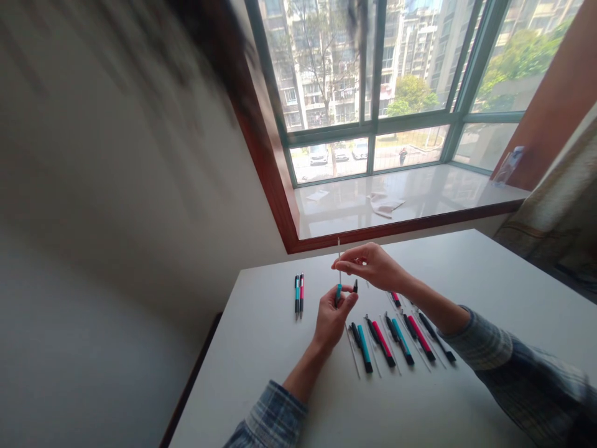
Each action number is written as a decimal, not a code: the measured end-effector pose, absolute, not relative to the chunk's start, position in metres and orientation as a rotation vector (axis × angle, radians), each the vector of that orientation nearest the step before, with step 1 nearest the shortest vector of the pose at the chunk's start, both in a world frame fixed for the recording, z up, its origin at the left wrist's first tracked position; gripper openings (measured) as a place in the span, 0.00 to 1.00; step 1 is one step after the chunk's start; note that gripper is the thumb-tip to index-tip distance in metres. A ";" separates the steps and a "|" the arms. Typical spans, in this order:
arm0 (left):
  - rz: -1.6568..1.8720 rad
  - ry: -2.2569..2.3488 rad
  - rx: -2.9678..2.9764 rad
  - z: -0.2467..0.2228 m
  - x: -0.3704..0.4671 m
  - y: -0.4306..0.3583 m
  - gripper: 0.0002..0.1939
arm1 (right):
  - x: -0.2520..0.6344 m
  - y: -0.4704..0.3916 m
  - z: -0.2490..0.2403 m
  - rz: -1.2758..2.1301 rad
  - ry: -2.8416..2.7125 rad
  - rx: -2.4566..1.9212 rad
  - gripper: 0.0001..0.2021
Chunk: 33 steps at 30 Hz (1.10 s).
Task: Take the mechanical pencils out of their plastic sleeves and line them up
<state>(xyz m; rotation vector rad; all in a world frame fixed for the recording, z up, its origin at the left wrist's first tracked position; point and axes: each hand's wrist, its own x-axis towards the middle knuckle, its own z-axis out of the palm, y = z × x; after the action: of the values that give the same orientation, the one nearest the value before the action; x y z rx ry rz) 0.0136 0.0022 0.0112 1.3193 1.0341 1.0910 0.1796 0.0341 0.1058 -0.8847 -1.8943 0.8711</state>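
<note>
My left hand point(332, 316) is closed around a teal pen barrel point(338, 292), held upright above the white table. A small black pen tip point(356, 286) also sticks up from its fingers. Just above, my right hand point(368, 264) pinches a thin white refill point(340, 274), which stands upright with its lower end at the barrel's top. Whether that end is inside the barrel is too small to tell. Below and right of my hands lies a row of pen parts: teal barrels point(365, 348), pink barrels point(383, 343), black pieces and thin white refills.
Two whole pens, one teal point(296, 297) and one pink point(301, 296), lie left of my hands on the white table point(261, 323). Behind the table, a window sill point(420, 190) holds papers point(385, 204) and a clear bottle point(508, 166). A curtain hangs at the right.
</note>
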 end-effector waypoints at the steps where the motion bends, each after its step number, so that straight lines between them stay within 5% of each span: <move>1: 1.089 1.031 1.315 0.012 0.014 0.002 0.25 | 0.179 0.034 0.106 0.866 -1.894 -0.878 0.20; 12: 1.115 1.022 1.269 0.015 0.013 0.000 0.24 | 0.179 0.035 0.101 0.891 -2.044 -0.933 0.17; 22: 1.175 1.000 1.185 0.006 0.003 0.007 0.21 | 0.229 0.074 0.080 0.341 -2.325 -1.182 0.05; 33: 1.168 0.991 1.167 0.009 0.007 0.002 0.21 | 0.238 0.089 0.037 0.522 -2.611 -1.329 0.08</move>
<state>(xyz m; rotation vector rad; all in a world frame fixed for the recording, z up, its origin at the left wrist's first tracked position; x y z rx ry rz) 0.0072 0.0022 0.0089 1.1668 0.9910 1.1680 0.2379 0.0893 0.0368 -1.3290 -2.6105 0.5217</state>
